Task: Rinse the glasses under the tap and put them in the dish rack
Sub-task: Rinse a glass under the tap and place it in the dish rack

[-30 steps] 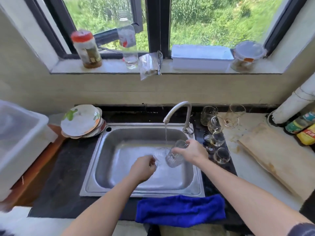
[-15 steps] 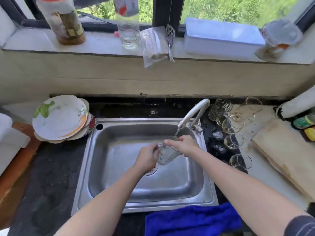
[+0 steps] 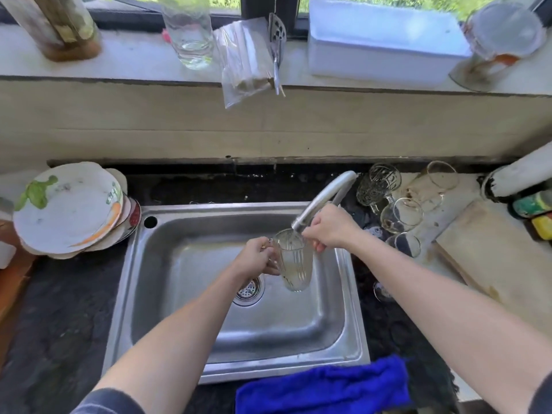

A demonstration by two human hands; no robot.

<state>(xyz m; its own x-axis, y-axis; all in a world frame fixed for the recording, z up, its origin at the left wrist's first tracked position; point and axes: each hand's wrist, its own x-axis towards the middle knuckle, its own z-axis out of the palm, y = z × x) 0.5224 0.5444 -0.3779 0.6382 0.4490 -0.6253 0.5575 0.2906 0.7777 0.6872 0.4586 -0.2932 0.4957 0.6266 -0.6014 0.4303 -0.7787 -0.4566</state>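
One ribbed clear glass mug (image 3: 295,264) under steel tap (image 3: 325,198), clamped by left hand (image 3: 257,258), right hand (image 3: 328,228); clear glasses (image 3: 401,215) right seemingly unrinsed.

Left arm: bare forearm, dark sleeve at the elbow, runs from bottom left up toward centre.
Left hand (image 3: 257,258): fingers curled, grips the glass (image 3: 295,267) on its left side.
Right arm: bare forearm, comes in from bottom right, wrist straight.
Right hand (image 3: 330,228): back up, fingers curled down, pinches the glass rim on its right side.
Hands: near each other, not touching.
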